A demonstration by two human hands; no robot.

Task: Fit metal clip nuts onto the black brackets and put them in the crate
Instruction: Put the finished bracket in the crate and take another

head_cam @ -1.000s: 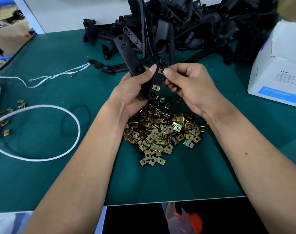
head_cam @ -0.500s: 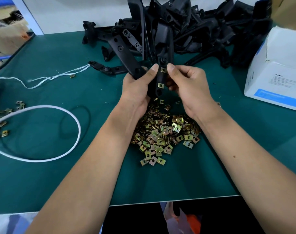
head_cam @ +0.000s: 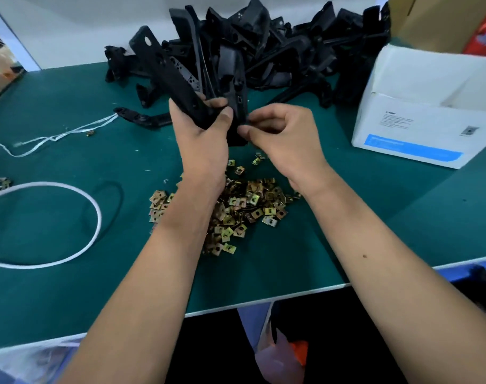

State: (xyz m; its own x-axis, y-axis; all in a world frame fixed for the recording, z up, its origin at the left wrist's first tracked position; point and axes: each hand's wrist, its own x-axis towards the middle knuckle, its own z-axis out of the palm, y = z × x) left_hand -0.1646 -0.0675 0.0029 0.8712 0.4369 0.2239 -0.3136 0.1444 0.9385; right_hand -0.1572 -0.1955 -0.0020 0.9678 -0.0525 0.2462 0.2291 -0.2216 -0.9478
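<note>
Head view: two hands, left (head_cam: 201,139) gripping bracket (head_cam: 175,79), right (head_cam: 280,134) pinching its end.

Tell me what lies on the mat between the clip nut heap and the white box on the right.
In the head view, nothing: bare green mat separates the clip nut heap from the white box, though the right forearm crosses above that stretch.
</note>
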